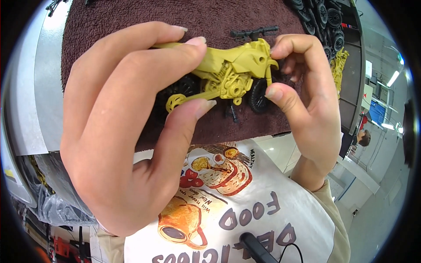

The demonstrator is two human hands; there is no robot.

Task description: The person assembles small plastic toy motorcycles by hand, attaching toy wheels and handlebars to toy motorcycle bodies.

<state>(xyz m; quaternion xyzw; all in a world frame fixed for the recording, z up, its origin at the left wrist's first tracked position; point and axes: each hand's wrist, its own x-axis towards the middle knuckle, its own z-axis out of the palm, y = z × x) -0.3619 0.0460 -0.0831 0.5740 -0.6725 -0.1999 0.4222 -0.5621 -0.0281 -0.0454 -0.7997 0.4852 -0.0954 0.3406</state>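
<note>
Between my two hands is a yellow plastic toy motorcycle body (232, 65), with moulded engine detail and its front end to the right. My left hand (123, 105) grips the rear part, fingers over the top and thumb at the lower edge. At the front fork, my right hand (307, 83) has its thumb and index finger closed around the front end. Just beyond the body lies a black handlebar piece (254, 33). A black wheel (259, 96) shows behind the fork, another dark wheel (186, 85) is partly hidden by my left hand, and a small black part (233, 113) lies below.
A brown towel (197, 17) covers the work surface. Many black wheels (324, 17) are heaped at the far right, beside more yellow parts (338, 70). Clear plastic bags (61, 208) sit at lower left. A printed apron (272, 179) covers my lap; another person (364, 136) is far right.
</note>
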